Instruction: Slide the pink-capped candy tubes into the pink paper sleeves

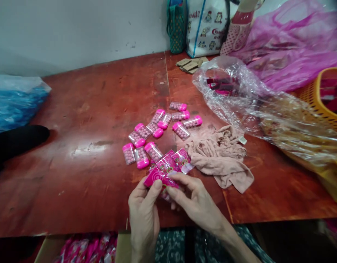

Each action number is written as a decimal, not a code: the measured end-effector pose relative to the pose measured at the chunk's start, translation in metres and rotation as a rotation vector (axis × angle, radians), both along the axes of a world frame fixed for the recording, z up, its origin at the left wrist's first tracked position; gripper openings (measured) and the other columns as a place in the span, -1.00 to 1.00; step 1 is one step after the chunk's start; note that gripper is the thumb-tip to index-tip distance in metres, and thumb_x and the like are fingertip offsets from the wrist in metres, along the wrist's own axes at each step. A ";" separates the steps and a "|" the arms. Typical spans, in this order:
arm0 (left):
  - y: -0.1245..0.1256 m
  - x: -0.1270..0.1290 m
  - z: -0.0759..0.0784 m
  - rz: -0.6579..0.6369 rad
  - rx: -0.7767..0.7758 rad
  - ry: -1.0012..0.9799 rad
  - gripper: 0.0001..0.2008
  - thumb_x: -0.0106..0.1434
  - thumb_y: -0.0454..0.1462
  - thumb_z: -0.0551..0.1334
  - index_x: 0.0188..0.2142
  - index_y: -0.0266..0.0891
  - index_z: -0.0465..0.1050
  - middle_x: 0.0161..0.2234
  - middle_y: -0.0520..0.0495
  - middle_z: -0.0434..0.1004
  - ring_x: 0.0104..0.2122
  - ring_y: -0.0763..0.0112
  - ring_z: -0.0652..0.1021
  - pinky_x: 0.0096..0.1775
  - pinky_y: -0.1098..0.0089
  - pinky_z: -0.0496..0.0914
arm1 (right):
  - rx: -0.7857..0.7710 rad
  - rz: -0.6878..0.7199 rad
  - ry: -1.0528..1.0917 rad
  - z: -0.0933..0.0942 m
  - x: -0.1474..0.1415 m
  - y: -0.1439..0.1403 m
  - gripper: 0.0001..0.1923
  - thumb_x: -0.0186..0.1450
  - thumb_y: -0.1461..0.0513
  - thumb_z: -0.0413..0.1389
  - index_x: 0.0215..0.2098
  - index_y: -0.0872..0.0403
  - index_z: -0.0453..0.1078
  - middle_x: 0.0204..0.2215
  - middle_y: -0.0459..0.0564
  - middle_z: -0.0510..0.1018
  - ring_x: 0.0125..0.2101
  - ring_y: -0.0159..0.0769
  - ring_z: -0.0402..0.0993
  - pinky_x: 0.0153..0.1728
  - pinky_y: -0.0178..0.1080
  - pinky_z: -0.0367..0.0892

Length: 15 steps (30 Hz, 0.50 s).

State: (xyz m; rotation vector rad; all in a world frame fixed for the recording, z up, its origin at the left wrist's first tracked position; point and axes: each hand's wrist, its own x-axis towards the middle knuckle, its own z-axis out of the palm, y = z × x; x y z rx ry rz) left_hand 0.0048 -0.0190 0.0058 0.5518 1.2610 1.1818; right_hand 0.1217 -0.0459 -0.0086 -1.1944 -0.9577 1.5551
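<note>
Close to the table's front edge, my left hand [145, 210] is closed, with thumb and fingers pinching a pink printed wrapper [154, 178]. My right hand [194, 197] meets it from the right, its thumb and fingers closed on the wrapper's other end. Just below the wrapper, between the hands, part of a clear container with small pink balls [166, 196] shows; my fingers hide most of it. More flat pink wrappers [169, 160] lie just beyond my fingertips. Behind them are several clear containers with pink caps [153, 151], filled with pink balls and lying on their sides.
A crumpled beige cloth [217, 157] lies right of the wrappers. Clear plastic [239, 98], a yellow basket [310, 91] and a pink bag [291, 40] crowd the right side. Blue-filled bag [17, 102] and a dark rounded object [23, 140] sit left. Below, a cardboard box [123, 246] holds pink packs.
</note>
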 end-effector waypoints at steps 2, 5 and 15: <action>0.002 0.001 -0.002 -0.007 -0.016 -0.034 -0.90 -0.03 -0.33 0.36 -0.46 -0.32 0.51 -0.59 0.03 0.50 -0.60 0.52 0.44 -0.43 0.47 0.40 | 0.001 0.037 0.035 -0.002 -0.001 -0.001 -0.69 0.29 0.15 0.03 -0.07 0.12 0.38 -0.60 -0.15 0.42 -0.61 -0.49 0.32 -0.53 -0.39 0.26; 0.008 -0.004 -0.006 0.027 -0.042 -0.088 -0.92 -0.01 -0.34 0.35 -0.48 -0.33 0.51 -0.58 0.02 0.50 -0.59 0.54 0.44 -0.49 0.52 0.37 | -0.020 0.059 0.123 -0.006 0.005 -0.004 -0.76 0.27 0.22 0.03 -0.15 0.14 0.42 -0.59 -0.13 0.45 -0.62 -0.49 0.33 -0.49 -0.36 0.29; 0.006 -0.002 -0.006 0.070 -0.026 -0.032 -0.90 -0.05 -0.34 0.36 -0.53 -0.33 0.48 -0.64 0.04 0.47 -0.65 0.54 0.42 -0.55 0.52 0.35 | 0.034 -0.110 -0.018 -0.001 -0.009 0.003 -0.73 0.27 0.12 0.05 -0.23 0.15 0.42 -0.54 -0.11 0.44 -0.57 -0.44 0.36 -0.51 -0.37 0.30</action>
